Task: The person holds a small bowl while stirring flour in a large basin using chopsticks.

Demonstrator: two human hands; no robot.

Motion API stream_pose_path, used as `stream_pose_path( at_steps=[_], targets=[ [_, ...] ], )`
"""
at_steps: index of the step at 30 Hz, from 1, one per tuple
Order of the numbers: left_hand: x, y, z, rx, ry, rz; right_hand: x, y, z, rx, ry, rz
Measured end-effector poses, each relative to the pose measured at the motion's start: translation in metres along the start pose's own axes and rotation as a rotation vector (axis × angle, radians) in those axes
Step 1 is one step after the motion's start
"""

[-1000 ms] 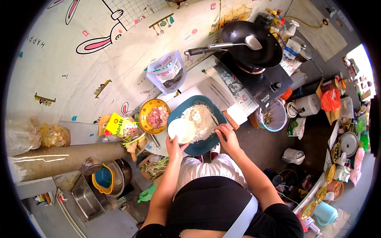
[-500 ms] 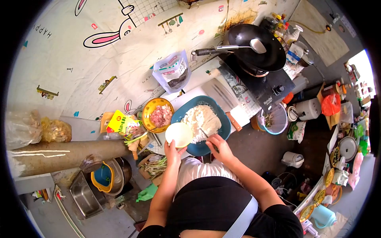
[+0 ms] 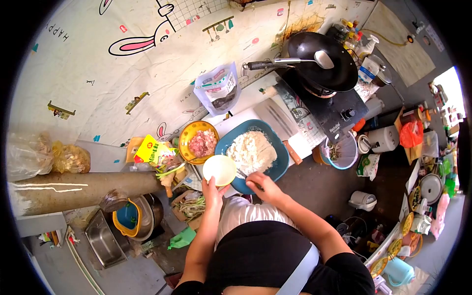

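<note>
A small pale bowl (image 3: 220,170) is held by my left hand (image 3: 213,191), fingers closed on its near edge, beside the left rim of a blue basin (image 3: 280,163). White flour, partly clumped (image 3: 251,151), lies inside the basin. Over the basin's near edge, my right hand (image 3: 263,187) is closed round a thin utensil (image 3: 242,173) whose tip reaches the flour; its exact kind cannot be made out. Raw minced meat (image 3: 202,143) fills part of a yellow bowl (image 3: 185,139) to the left of the basin.
A cleaver with a wooden handle (image 3: 293,152) lies right of the basin. Behind are a standing pouch (image 3: 217,91) and a black wok (image 3: 319,73) on a stove (image 3: 339,115), with a spatula (image 3: 323,59) across it. A yellow packet (image 3: 150,150) sits at left.
The view has shifted, moving the scene slightly right. My right hand has moved left along the basin with the utensil. My left hand and the pale bowl have come a little nearer the basin's near-left edge.
</note>
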State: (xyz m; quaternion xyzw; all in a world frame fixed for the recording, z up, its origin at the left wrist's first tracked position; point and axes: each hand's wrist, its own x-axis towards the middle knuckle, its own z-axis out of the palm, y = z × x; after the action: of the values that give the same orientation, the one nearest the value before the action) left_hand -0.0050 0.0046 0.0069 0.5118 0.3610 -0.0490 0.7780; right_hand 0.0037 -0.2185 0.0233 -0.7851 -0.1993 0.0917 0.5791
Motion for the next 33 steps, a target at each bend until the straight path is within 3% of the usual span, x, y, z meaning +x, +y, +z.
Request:
stream_pose_path(
  at_steps=[2,5,12,15,24,33],
  targets=[
    [-0.001,0.000,0.000,0.009,0.004,-0.001,0.000,0.002,0.003,-0.037,-0.065,-0.009],
    [-0.001,0.001,-0.001,0.009,0.003,-0.007,-0.001,0.014,-0.007,-0.119,0.109,-0.041],
    [-0.001,-0.003,-0.005,0.001,0.007,0.002,-0.002,-0.003,-0.041,-0.225,0.276,0.124],
    [-0.002,-0.003,-0.002,0.005,0.026,-0.012,-0.003,0.002,-0.025,-0.238,0.246,0.002],
    [-0.006,-0.002,0.004,0.013,-0.009,-0.012,-0.008,0.004,-0.005,-0.108,0.058,-0.031],
    [-0.007,-0.003,0.002,-0.040,0.019,-0.021,-0.001,0.006,-0.055,-0.170,0.338,0.075]
  ],
)
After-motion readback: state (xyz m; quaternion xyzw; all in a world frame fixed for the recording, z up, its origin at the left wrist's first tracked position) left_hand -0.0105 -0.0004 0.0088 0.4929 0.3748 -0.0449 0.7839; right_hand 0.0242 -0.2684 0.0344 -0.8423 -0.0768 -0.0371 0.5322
